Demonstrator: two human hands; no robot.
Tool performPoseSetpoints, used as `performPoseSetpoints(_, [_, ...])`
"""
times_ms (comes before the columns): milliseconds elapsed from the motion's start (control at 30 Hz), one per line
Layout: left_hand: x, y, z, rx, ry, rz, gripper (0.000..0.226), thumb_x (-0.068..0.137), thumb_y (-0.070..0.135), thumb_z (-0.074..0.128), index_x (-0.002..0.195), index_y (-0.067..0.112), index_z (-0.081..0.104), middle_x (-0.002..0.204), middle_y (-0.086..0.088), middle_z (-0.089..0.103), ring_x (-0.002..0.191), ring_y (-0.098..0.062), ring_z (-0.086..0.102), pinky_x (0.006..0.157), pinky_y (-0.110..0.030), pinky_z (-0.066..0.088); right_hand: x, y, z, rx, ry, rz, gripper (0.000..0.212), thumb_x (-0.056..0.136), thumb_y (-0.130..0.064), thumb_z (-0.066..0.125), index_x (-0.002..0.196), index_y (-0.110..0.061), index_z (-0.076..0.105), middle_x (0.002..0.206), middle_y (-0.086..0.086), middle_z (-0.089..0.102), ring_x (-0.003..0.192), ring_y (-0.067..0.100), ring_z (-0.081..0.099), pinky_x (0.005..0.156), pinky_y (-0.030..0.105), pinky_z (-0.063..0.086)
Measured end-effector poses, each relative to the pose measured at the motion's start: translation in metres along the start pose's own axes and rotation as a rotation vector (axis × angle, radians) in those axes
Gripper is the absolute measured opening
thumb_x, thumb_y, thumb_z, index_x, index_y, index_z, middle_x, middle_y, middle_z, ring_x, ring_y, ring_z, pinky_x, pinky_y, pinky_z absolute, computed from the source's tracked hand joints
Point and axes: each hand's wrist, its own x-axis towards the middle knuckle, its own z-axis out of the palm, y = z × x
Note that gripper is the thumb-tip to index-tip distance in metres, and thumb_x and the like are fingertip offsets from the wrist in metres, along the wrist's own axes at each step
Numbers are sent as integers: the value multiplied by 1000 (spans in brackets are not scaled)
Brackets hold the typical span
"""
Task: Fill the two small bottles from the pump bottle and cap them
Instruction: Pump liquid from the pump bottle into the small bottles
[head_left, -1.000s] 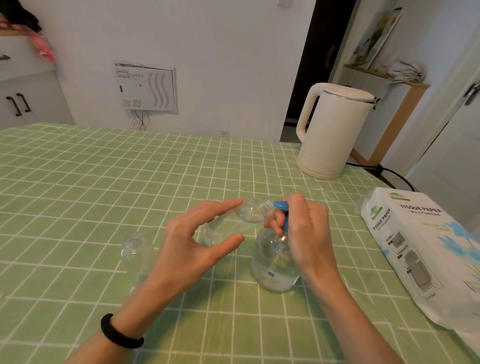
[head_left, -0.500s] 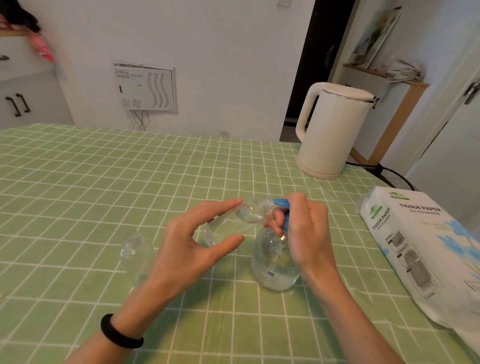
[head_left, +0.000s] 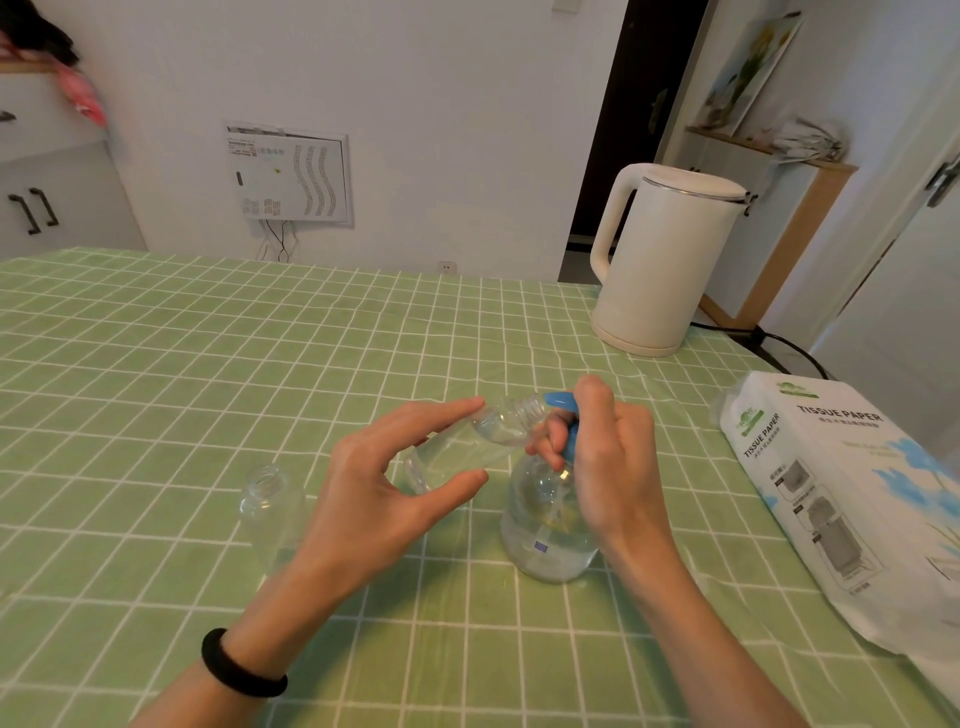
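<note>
- While the left hand (head_left: 374, 493) pinched the first small bottle (head_left: 457, 452) between forefinger above and thumb below, the bottle's open mouth met the blue nozzle (head_left: 556, 400) of the pump bottle (head_left: 548, 525) near the middle of the green checked table (head_left: 208, 364).
- That small bottle lay tilted, its long axis running from the base at 8 o'clock up to the mouth at 2 o'clock. Whether the nozzle tip sat inside the neck or only at the rim could not be told.
- The right hand (head_left: 613, 467) gripped the pump bottle just at 3 o'clock of the left hand, forefinger laid over the pump head and the other fingers curled round the blue neck.
- The pump bottle stood upright on the cloth, clear liquid showing in its lower part.
- The second small bottle (head_left: 272, 512) stood upright and uncapped at 9 o'clock of the left hand, partly hidden behind that wrist and well apart from the right hand.
- Any further press of the pump appeared to depend on the mouth staying in line with the nozzle. The left hand, the nearer one, looked best placed to swap the bottles.
- No caps were in view.
- A white kettle (head_left: 660, 260) stood at 1 o'clock and a pack of tissue paper (head_left: 841, 493) lay at 3 o'clock.
</note>
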Motion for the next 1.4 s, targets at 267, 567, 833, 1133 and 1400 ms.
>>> performPoseSetpoints(267, [0,1,0,-12,2,-4,56,80,22,86,133,27,70,123,20,76,112,-5,70,92,-12,49,1,1,-1,-24,5,-17,53,96,-33,39,46,-18,49,47,5,50,60,26,64,74,44,60])
performPoseSetpoints(567, [-1,0,2,-16,4,-14,55,79,22,86,131,25,71,123,18,76,112,-8,71,91,-15,50,2,1,0,6,6,-6,57,96,-42,37,45,-19,48,47,4,51,61,19,68,80,50,59])
performPoseSetpoints(833, [-2,-2,3,-29,-22,-45,57,81,25,84,135,31,67,126,22,75,115,-5,71,95,-20,54,0,2,0,17,-8,-9,53,95,-38,39,46,-18,49,47,4,50,58,15,62,81,56,60])
performPoseSetpoints(1133, [-2,-5,6,-131,-136,-77,54,90,16,77,140,28,64,131,18,73,123,-9,70,109,-24,51,-2,-1,-1,8,4,-23,61,98,-42,38,53,-2,44,49,8,48,52,15,49,56,30,45])
performPoseSetpoints(1400, [-2,-6,7,-185,-165,-98,51,92,30,69,142,30,62,137,19,70,129,-9,66,112,-31,50,0,-2,-2,14,-15,-42,49,89,-42,39,45,-21,50,48,4,52,50,15,49,56,28,45])
